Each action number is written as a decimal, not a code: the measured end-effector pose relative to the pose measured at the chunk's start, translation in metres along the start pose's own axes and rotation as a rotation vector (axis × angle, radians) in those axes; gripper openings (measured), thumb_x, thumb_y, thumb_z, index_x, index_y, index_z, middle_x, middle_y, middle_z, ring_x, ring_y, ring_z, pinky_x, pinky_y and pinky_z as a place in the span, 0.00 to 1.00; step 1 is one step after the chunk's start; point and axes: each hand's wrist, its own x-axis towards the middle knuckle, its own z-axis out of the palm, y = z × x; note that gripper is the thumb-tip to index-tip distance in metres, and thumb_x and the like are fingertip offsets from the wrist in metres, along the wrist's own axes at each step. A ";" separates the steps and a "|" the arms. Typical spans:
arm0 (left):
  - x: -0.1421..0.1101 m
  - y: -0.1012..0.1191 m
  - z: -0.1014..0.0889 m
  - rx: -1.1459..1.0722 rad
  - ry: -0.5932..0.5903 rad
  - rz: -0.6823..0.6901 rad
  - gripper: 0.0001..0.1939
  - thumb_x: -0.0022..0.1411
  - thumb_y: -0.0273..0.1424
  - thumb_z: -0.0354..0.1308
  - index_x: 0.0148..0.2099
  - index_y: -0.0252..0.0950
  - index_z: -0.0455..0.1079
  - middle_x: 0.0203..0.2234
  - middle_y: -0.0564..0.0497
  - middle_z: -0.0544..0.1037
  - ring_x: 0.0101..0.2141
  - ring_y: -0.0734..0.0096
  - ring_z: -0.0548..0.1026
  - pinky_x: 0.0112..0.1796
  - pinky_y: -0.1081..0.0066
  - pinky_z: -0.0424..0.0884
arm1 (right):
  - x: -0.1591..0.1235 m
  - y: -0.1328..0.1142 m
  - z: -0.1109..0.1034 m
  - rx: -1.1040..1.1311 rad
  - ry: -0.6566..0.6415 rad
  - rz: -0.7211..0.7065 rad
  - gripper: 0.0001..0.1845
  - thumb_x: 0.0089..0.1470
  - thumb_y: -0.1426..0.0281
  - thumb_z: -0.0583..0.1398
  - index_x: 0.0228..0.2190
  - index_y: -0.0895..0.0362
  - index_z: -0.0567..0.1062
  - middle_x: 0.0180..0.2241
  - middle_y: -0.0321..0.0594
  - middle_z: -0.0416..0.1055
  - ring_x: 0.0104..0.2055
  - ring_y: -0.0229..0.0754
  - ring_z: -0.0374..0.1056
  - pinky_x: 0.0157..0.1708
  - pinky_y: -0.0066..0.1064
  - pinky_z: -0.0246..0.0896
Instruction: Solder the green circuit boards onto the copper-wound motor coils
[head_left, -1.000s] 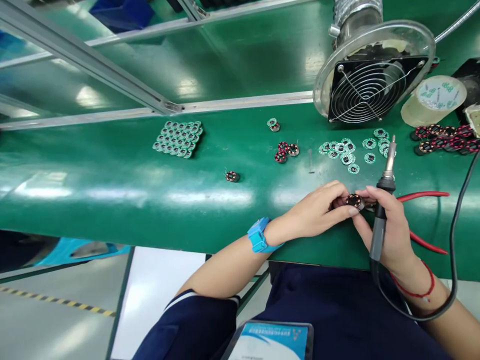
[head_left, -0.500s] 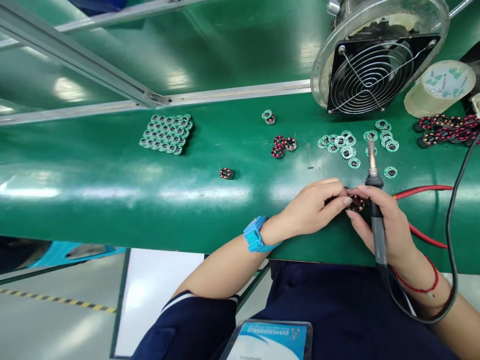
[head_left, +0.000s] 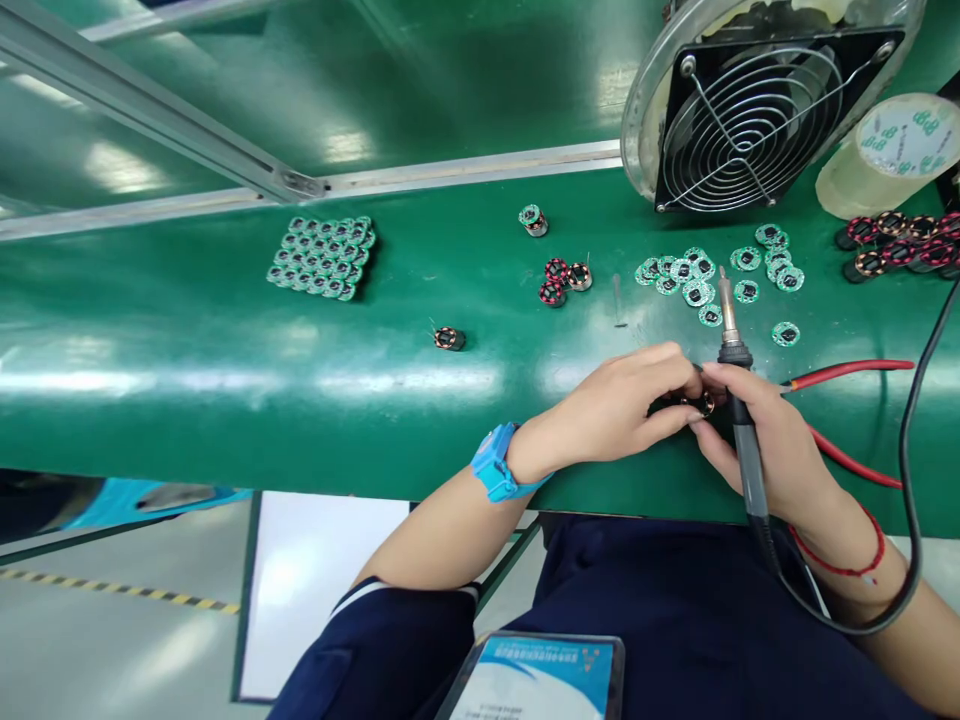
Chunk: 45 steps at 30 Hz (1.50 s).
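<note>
My left hand (head_left: 619, 405), with a blue strap on its wrist, is closed around a small copper-wound motor coil (head_left: 705, 403), mostly hidden by the fingers. My right hand (head_left: 787, 450) grips a soldering iron (head_left: 748, 455), its metal tip pointing away from me over the bench. The fingertips of that hand also meet the coil's right side. Just beyond the hands lie loose round green circuit boards (head_left: 697, 292). Red-handled pliers (head_left: 855, 374) rest partly behind my right hand, their jaws hidden.
A caged fan (head_left: 739, 150) stands at the back, beside a large tape roll (head_left: 870, 165). More coils (head_left: 892, 240) cluster at right. Board-topped pieces (head_left: 322, 258) form a block at left. Further coils (head_left: 566, 280) sit mid-bench. A black cord (head_left: 911, 480) loops around my right forearm.
The iron's tip has swung slightly left, away from the boards beneath it. The coil has turned between my fingers and shows less of its face. The view has shifted a little.
</note>
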 end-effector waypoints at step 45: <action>0.001 0.002 -0.006 -0.868 0.336 -0.309 0.09 0.55 0.28 0.56 0.25 0.34 0.60 0.20 0.56 0.65 0.23 0.82 0.63 0.25 0.75 0.59 | 0.005 0.004 -0.006 -0.037 0.185 0.035 0.27 0.54 0.73 0.62 0.54 0.48 0.63 0.45 0.40 0.74 0.46 0.45 0.70 0.45 0.42 0.68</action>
